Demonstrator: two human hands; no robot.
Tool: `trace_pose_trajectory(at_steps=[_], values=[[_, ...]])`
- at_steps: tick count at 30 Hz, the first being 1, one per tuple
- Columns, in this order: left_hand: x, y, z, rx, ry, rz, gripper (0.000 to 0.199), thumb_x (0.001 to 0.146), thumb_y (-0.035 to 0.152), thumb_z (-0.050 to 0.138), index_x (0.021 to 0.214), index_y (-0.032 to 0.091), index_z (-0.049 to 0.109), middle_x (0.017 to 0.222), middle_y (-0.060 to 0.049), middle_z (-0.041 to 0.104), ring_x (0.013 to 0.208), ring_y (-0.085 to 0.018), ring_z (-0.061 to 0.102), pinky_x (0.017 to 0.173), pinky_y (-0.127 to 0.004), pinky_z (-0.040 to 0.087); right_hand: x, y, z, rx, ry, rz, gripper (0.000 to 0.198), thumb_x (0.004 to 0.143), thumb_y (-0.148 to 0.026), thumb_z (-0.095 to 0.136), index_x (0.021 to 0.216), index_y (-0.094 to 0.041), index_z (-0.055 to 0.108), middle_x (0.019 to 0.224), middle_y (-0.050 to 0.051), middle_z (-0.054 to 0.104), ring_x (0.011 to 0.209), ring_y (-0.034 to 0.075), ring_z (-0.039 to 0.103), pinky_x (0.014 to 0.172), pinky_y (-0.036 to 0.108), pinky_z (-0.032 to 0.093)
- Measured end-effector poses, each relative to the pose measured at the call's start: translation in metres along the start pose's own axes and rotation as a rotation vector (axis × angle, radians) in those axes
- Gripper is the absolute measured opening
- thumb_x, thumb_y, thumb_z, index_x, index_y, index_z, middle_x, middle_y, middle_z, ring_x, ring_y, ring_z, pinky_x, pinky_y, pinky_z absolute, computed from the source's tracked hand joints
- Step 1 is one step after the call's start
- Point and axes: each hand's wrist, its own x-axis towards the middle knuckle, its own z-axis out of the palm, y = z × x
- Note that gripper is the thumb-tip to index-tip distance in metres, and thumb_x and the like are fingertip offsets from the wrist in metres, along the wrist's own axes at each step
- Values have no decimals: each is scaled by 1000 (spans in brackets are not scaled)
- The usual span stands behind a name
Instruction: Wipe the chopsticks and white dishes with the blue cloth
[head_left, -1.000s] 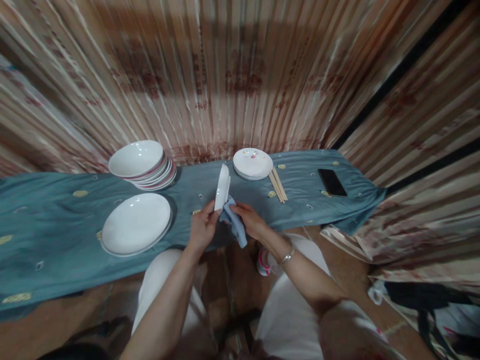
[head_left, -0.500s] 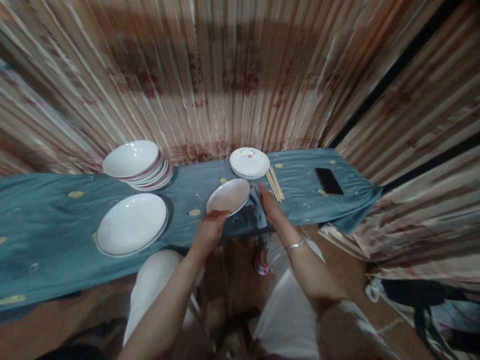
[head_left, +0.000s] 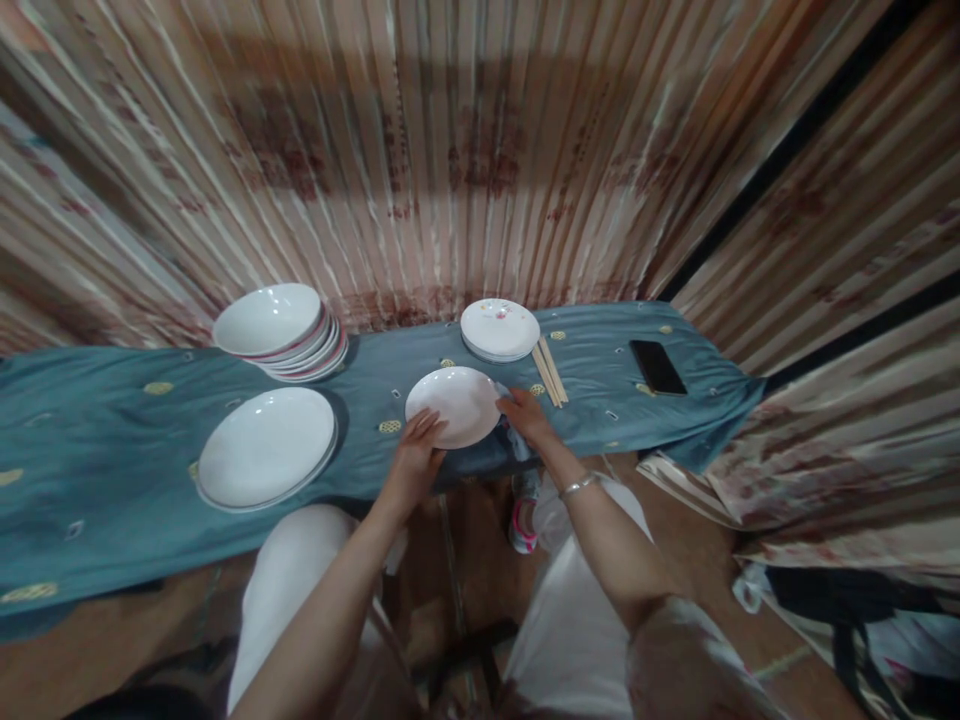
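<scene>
"While the bare left hand (head_left: 420,445) lies at the near left rim of the shallow round white dish (head_left: 459,405), how are its fingers set?"

"They're almost straight, slightly spread, and laid over the rim onto the inner face, so it has hold of the dish; its thumb is hard to make out."

"And the bare right hand (head_left: 529,415)?"

"Its fingers are bent close together on the soft light blue cloth (head_left: 516,440), pressing a fold of it to the dish's right rim. A shiny silver-coloured bracelet (head_left: 579,484) circles that wrist."

"Where exactly is the dish?"

"In front of the person, its inside facing up, over the near part of the blue-green patterned tablecloth (head_left: 367,390). I can't tell whether its underside touches the fabric."

"What stands to the left?"

"A low pile of large white plates (head_left: 266,448) by the front edge, and behind it a leaning stack of white bowls with red bands (head_left: 270,318)."

"And the other way?"

"Just behind the dish, a small stack of flower-printed white plates (head_left: 500,328); right beside it, pale wooden chopsticks (head_left: 555,373); then, well apart on the right, a flat black rectangular phone (head_left: 658,367)"
</scene>
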Motion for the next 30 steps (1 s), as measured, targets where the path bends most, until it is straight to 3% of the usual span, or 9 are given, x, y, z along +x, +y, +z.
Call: trace_pose_trajectory(at_steps=[3,7,12,17,22,26,28,30], values=[[-5,-3,-4,-76,51,-102,54,70,12,64,123,18,56,139,-15,50,136,-32,36,110,-55,31,0,-3,-4,-196,21,-39,13,78,-21,51,68,-20,59,59,1,58,60,17,57,61,29,46],[-9,-6,-6,-276,160,-321,69,69,21,70,133,18,46,147,-17,39,139,-33,31,112,-54,25,-4,-16,-12,-504,167,-187,18,86,-20,47,91,-14,63,81,13,68,80,24,63,75,34,44],[-8,-8,0,-690,253,-689,72,71,23,66,137,16,38,148,-19,37,134,-30,40,107,-47,35,-6,-37,1,-442,122,-361,32,93,-27,41,116,-12,57,104,17,68,96,25,63,83,33,44],[-6,-5,0,-940,212,-658,65,67,28,68,126,14,48,135,-17,54,121,-27,54,103,-43,41,3,-44,23,-368,-45,-402,34,94,-31,42,120,-13,56,118,15,64,109,23,59,94,36,44],[-6,-7,-3,-983,190,-635,60,65,36,71,120,16,55,124,-14,62,112,-26,59,92,-41,49,1,-40,17,-499,21,-486,40,90,-28,52,127,-15,53,135,17,52,127,27,46,106,42,35],[-4,-13,-1,-999,192,-655,60,63,37,71,118,16,56,116,-11,65,103,-25,61,84,-41,53,-10,-38,14,-616,-192,-560,42,87,-20,54,129,-19,54,136,13,51,123,24,51,103,39,40],[-3,-16,1,-988,184,-655,62,61,36,71,118,17,57,114,-10,66,102,-26,61,80,-40,54,-11,-37,18,-732,-289,-533,40,85,-14,53,125,-18,57,134,14,52,120,24,53,100,37,43],[-2,-17,2,-973,177,-643,62,62,35,70,120,19,57,116,-10,65,103,-26,61,77,-39,55,-8,-37,23,-841,-303,-489,37,86,-10,48,121,-17,59,129,14,55,115,24,55,96,36,45]])
